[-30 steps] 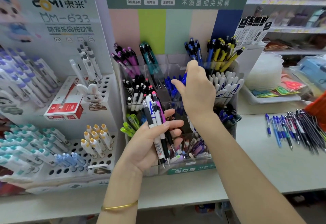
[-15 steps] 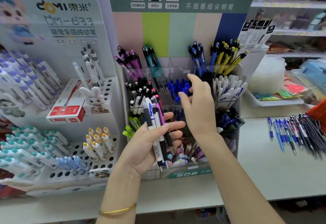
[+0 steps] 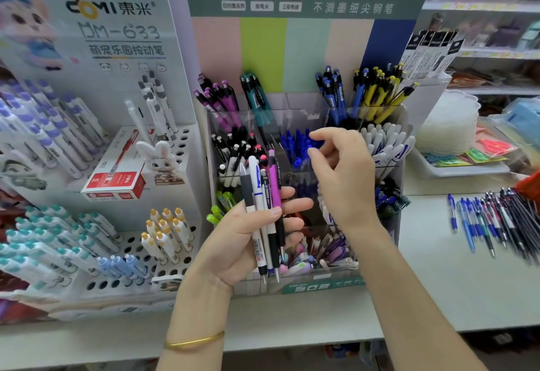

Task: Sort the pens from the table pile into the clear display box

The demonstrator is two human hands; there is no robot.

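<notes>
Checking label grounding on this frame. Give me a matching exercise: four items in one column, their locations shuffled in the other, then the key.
Items
1. purple pen
2. yellow-and-black pens
3. loose pen pile
4. red-and-white box

Places
A. flat on the table, far right
B. held in the left hand
C. back-right compartment of the clear display box
D. on the white stand, left

Pairs: 1-B, 2-C, 3-A, 4-D

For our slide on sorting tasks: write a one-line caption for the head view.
Left hand grips a bunch of pens while the empty right hand hovers by the clear display box.
</notes>
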